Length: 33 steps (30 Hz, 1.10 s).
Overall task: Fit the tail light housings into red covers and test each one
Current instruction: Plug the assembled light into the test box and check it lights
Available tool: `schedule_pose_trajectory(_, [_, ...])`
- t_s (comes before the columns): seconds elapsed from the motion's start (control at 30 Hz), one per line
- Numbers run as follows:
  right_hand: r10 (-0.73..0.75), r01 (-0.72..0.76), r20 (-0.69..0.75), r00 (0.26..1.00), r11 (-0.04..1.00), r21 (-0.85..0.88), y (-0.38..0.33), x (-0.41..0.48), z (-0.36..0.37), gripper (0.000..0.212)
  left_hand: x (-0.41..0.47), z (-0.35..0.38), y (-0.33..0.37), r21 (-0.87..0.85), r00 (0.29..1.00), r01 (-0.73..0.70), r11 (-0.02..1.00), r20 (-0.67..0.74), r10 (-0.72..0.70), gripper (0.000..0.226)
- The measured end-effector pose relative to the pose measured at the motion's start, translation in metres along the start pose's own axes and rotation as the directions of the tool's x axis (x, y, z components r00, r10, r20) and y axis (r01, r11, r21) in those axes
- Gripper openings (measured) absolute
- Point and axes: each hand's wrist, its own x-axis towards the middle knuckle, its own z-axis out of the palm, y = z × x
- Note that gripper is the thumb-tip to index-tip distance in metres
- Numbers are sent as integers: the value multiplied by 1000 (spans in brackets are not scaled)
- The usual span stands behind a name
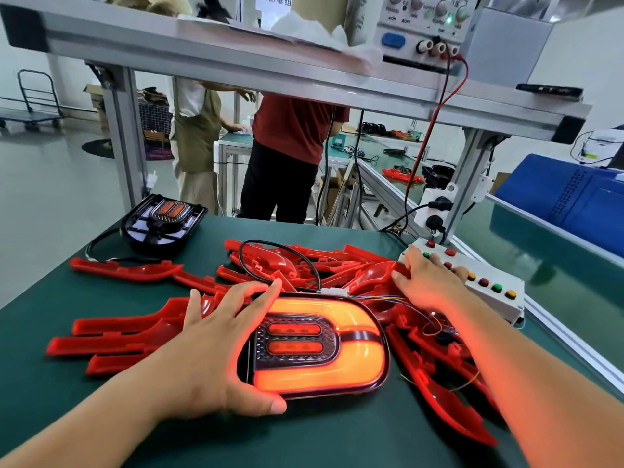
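My left hand [216,349] grasps the lit tail light [337,349] at its 3 o'clock; my flat right hand [429,282] presses the button box [496,304]

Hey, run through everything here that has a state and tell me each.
Near tail light: lit, glowing red-orange.
Far tail light: unlit.
Power supply: green lamp on.
Left hand: grips the near tail light.
Right hand: flat on the button box.
Red covers: loose, piled.
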Motion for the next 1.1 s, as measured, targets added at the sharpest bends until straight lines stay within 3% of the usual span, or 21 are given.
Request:
schedule_pose_trajectory(0.27, [-1, 2, -17, 1000, 999, 33, -1, -2, -6, 34, 0, 3, -4, -13, 1000, -9, 1000, -5, 9, 130])
schedule_pose_trajectory(0.43, [-28, 59, -265, 964, 992, 108, -18, -17, -34, 29, 0, 3, -3, -9, 1000, 13, 1000, 16, -13, 131])
schedule_pose_trajectory(0.47, [-91, 117, -241, 966, 988, 99, -26, -22, -39, 31, -1, 3, -2, -23, 1000, 16, 1000, 16, -15, 131])
schedule_pose_trajectory(0.57, [-314, 304, 59, 948, 944, 129, -55, -42, -45, 49, -2, 1, 0, -34, 1000, 21, 999, 4, -21, 134])
schedule_pose_trajectory(0.67, [-353, 350, 234, 906, 935, 54, -75, -52, -41, 52, -4, -1, -1, 17, 1000, 25, 1000, -12, -24, 132])
schedule_pose_trajectory(0.83, [-320, 302, 214, 923, 947, 111, -81, -48, -42, 40, 17, -18, 3, 22, 992, 47, 999, -121, -44, 79])
schedule_pose_trajectory(0.93, [-299, 280, 192, 935, 952, 122, -82, -47, -44, 37, 52, -33, 13, 42, 984, 29, 999, -178, -21, 67])
schedule_pose_trajectory(1.1, [-284, 288, 259, 923, 957, 24, -78, -49, -41, 41, 110, -40, 40, 152, 1000, 3, 988, 19, -6, 45])
